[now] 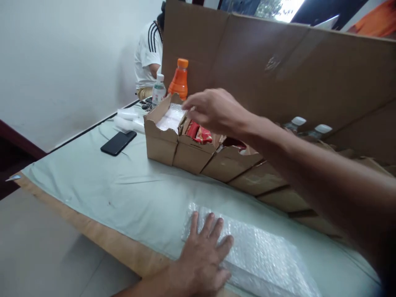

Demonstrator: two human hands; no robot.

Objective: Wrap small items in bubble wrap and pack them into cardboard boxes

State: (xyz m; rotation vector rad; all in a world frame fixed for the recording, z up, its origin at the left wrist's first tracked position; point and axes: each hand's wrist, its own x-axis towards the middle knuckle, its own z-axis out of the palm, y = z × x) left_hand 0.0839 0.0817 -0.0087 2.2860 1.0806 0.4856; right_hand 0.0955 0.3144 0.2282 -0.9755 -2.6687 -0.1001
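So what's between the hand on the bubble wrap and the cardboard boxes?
The left hand rests on the bubble wrap; beyond its edge only bare green table cover reaches the cardboard boxes, seen in the head view.

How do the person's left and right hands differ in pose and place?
The left hand lies flat, fingers spread, on the bubble wrap; the right hand hangs in the air with fingers bent. The left is nearer the camera; the right is over the cardboard boxes. Both look empty.
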